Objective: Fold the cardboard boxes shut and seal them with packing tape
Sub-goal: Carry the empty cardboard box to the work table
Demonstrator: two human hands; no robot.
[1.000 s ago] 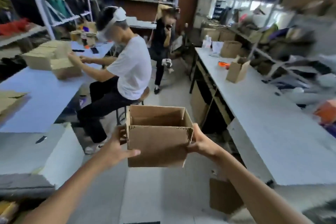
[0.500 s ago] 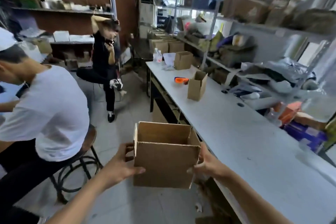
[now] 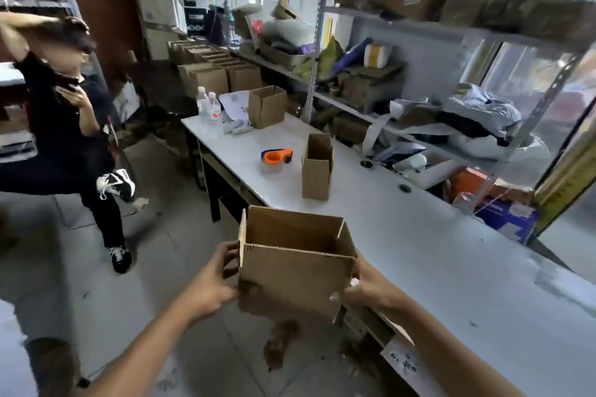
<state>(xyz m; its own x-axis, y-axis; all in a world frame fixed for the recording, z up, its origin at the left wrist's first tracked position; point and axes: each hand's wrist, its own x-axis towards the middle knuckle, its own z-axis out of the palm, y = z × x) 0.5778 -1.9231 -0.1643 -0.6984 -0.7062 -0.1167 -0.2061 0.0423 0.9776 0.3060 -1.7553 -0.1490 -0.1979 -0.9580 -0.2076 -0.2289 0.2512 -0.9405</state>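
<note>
A: What is being shown on the left side?

B: A person in dark clothes point(image 3: 61, 126) is being seen standing on the grey floor, one arm raised over the head. Nearer the camera, the left hand point(image 3: 209, 284) is being pressed against the left wall of an open brown cardboard box point(image 3: 290, 280), thumb on the near face and fingers wrapped round the side, so the box is being grasped.

A: And where is that box being held?

B: It is being held in the air over the floor, just beside the near edge of the long white table point(image 3: 435, 251), with its top flaps standing open and its inside empty. It is being kept roughly upright, tilted slightly.

A: Is the other side being gripped too?

B: Yes. The right hand point(image 3: 367, 287) is being closed on the box's right lower corner, thumb on the front face.

A: What is being shown further along the table?

B: An orange-handled packing tape dispenser point(image 3: 276, 158) is being seen lying on the tabletop, and just to its right a small open brown carton point(image 3: 316, 167) is standing upright. Behind them, another open carton point(image 3: 267, 106) is standing near two clear plastic bottles point(image 3: 209, 106). Metal shelving point(image 3: 419, 26) crowded with boxes and bags is being seen along the right.
</note>
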